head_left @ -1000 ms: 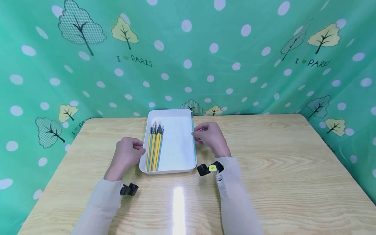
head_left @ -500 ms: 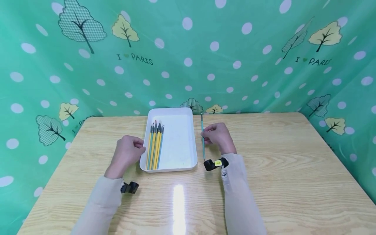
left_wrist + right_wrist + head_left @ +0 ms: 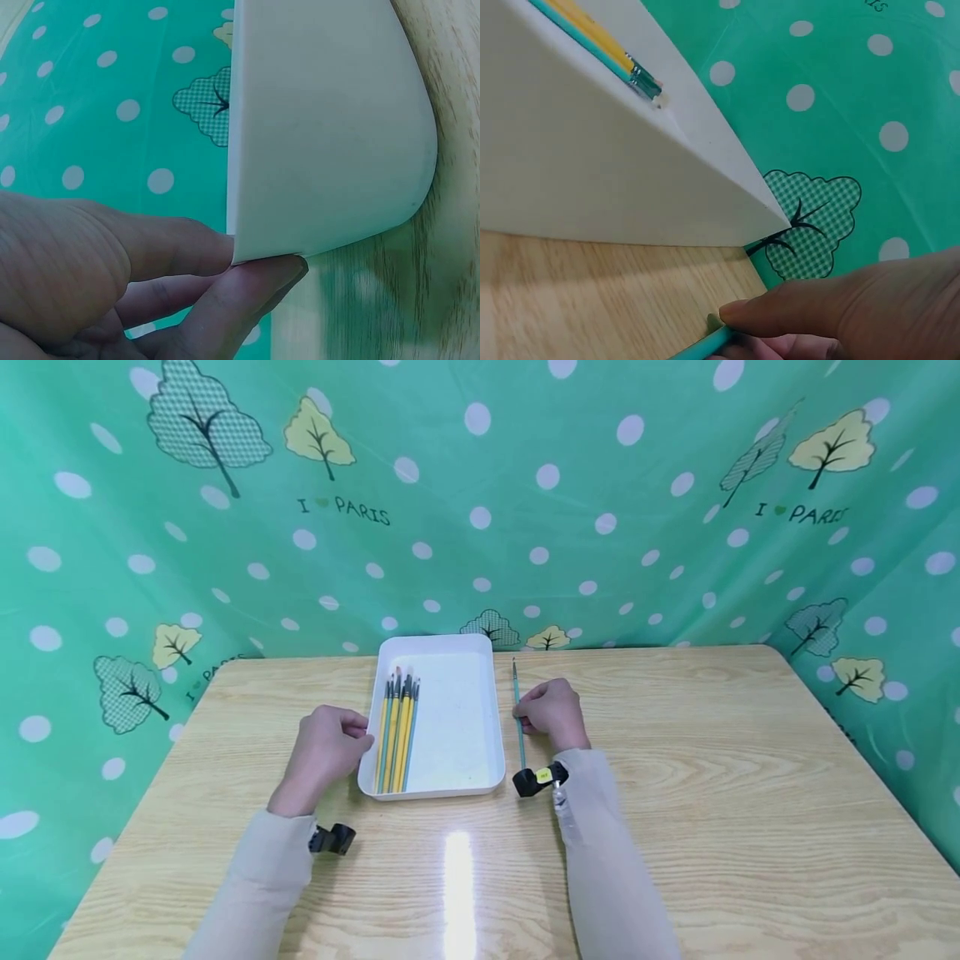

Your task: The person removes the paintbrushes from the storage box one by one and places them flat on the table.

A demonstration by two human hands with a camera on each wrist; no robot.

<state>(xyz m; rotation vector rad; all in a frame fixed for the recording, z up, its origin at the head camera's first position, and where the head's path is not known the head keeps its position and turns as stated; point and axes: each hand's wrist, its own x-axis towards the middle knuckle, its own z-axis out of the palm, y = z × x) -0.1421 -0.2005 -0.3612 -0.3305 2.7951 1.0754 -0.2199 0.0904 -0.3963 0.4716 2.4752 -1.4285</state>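
Observation:
A white tray stands on the table with several yellow and blue paintbrushes lying side by side along its left wall. My left hand pinches the tray's left rim; the left wrist view shows thumb and finger on the tray wall. Right of the tray, my right hand holds a thin teal paintbrush between thumb and fingers, its bristles pointing away from me. In the right wrist view the thumb presses on the teal handle. Whether this brush touches the table cannot be told.
A wooden table extends to both sides, and a bright light reflection shows near its front. Behind it hangs a green dotted curtain. Black wrist cameras are strapped to both sleeves.
My right hand has carried the teal paintbrush from the tray's right edge rightward over the table, then slightly toward me. The left hand and tray have stayed in place.

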